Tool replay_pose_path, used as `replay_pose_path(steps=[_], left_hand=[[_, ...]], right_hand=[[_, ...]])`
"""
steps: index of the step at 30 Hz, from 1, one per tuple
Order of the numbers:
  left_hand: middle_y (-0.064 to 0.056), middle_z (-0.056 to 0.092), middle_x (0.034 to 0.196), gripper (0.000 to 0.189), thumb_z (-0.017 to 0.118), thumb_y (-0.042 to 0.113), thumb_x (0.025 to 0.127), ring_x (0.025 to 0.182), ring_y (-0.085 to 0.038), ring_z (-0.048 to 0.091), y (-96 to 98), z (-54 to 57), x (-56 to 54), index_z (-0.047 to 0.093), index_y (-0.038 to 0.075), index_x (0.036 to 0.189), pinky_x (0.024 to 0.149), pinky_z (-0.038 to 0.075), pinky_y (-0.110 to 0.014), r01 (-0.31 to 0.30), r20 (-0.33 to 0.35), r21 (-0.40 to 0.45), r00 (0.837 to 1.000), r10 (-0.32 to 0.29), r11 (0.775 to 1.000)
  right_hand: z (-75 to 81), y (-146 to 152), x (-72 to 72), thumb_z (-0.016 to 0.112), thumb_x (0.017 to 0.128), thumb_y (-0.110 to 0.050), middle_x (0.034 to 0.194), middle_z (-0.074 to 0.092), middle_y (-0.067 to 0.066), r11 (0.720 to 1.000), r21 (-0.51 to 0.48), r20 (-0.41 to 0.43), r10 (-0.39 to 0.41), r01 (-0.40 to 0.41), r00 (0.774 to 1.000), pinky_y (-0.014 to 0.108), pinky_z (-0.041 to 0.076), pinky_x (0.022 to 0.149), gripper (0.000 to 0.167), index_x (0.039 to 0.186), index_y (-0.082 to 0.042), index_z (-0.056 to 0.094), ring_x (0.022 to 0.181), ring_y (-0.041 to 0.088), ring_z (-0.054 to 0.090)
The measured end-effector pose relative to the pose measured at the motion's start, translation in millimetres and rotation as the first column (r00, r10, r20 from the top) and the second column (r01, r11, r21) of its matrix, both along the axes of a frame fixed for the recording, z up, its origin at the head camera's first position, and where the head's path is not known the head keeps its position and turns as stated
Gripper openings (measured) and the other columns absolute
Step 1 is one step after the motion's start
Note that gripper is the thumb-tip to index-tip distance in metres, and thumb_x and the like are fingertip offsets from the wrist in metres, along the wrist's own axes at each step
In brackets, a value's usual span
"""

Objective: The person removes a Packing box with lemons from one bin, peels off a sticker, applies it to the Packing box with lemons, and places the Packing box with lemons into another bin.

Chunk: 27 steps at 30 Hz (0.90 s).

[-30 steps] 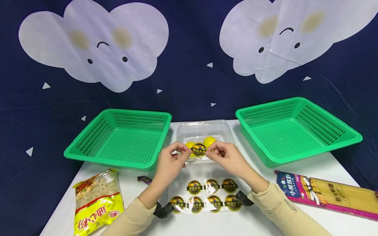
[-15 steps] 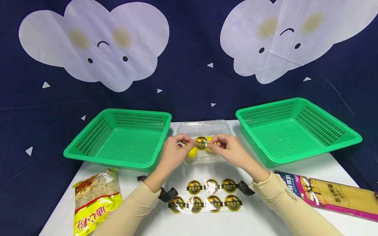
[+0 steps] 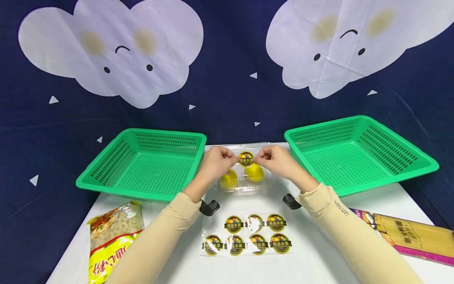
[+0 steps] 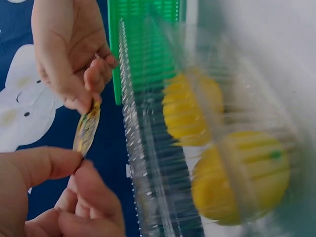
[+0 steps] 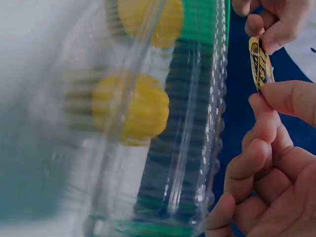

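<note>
Between both hands a round black-and-gold sticker (image 3: 246, 159) is stretched, printed with fruit. My left hand (image 3: 219, 161) pinches its left end between thumb and forefinger. The right end is pinched by my right hand (image 3: 278, 159). Below and behind it lies a clear plastic clamshell box (image 3: 241, 185), with two yellow fruits (image 3: 254, 172) showing through it. In the left wrist view the sticker (image 4: 87, 129) appears nearly edge-on, beside the box's ridged rim and apart from it. The right wrist view shows the sticker (image 5: 260, 61) held at both ends by fingertips.
A sheet of several matching stickers (image 3: 246, 234) lies in front of the box. Green baskets stand left (image 3: 156, 169) and right (image 3: 354, 161). A macaroni bag (image 3: 113, 240) lies front left, a pasta pack (image 3: 411, 234) front right, partly behind the right sleeve.
Both hands have moved away from me with the sticker, from in front of the yellow fruits to over the box's far part. The fruits now show below the sticker.
</note>
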<state>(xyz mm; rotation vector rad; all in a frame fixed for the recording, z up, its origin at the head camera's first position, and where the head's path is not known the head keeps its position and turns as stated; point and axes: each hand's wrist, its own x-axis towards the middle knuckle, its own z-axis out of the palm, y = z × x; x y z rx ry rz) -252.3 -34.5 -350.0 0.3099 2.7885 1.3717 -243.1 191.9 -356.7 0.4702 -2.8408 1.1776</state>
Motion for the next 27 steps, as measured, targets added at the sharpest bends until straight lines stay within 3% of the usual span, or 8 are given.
replay_pose_path(steps=[4, 11, 19, 27], left_hand=[[-0.004, 0.075, 0.078, 0.017, 0.079, 0.02, 0.094, 0.065, -0.024, 0.077, 3.9, 7.4, -12.8, 0.082, 0.004, 0.091, 0.053, 0.047, -0.021, 0.028, 0.106, -0.028, 0.994, -0.025, 0.999], [-0.001, 0.07, 0.071, 0.02, 0.079, 0.018, 0.092, 0.054, -0.013, 0.064, 10.5, 13.3, -31.8, 0.078, -0.001, 0.089, 0.043, 0.036, -0.021, 0.046, 0.262, -0.077, 0.965, -0.024, 0.996], [-0.003, 0.068, 0.071, 0.031, 0.08, 0.016, 0.093, 0.05, -0.013, 0.055, 12.5, 4.2, -37.2, 0.067, 0.009, 0.066, 0.045, 0.039, -0.021, 0.042, 0.312, -0.074, 0.95, -0.017, 0.996], [0.001, 0.064, 0.063, 0.033, 0.08, 0.017, 0.094, 0.049, -0.014, 0.056, 11.4, 1.6, -38.7, 0.069, 0.009, 0.064, 0.051, 0.046, -0.024, 0.065, 0.293, -0.122, 0.956, -0.027, 0.99]], right_hand=[[5.8, 4.3, -10.7, 0.072, 0.097, -0.017, 0.073, 0.067, 0.001, 0.999, 0.04, 0.062, 0.013, -0.015, 0.998, 0.026, 0.04, 0.06, 0.019, 0.09, -0.001, 0.078, 0.065, 0.014, 0.049], [13.1, 7.4, -26.6, 0.073, 0.093, -0.02, 0.072, 0.063, -0.003, 0.992, 0.116, 0.148, 0.037, -0.054, 0.988, 0.026, 0.041, 0.061, 0.018, 0.083, -0.006, 0.077, 0.066, 0.012, 0.051], [6.4, 7.6, -36.2, 0.07, 0.093, -0.02, 0.074, 0.063, -0.001, 0.991, 0.119, 0.291, 0.026, -0.063, 0.956, 0.025, 0.032, 0.058, 0.019, 0.086, -0.004, 0.077, 0.068, 0.014, 0.045], [3.8, 4.7, -40.6, 0.073, 0.093, -0.023, 0.075, 0.064, -0.001, 0.99, 0.138, 0.311, -0.021, -0.024, 0.95, 0.025, 0.039, 0.06, 0.02, 0.084, -0.006, 0.076, 0.072, 0.014, 0.053]])
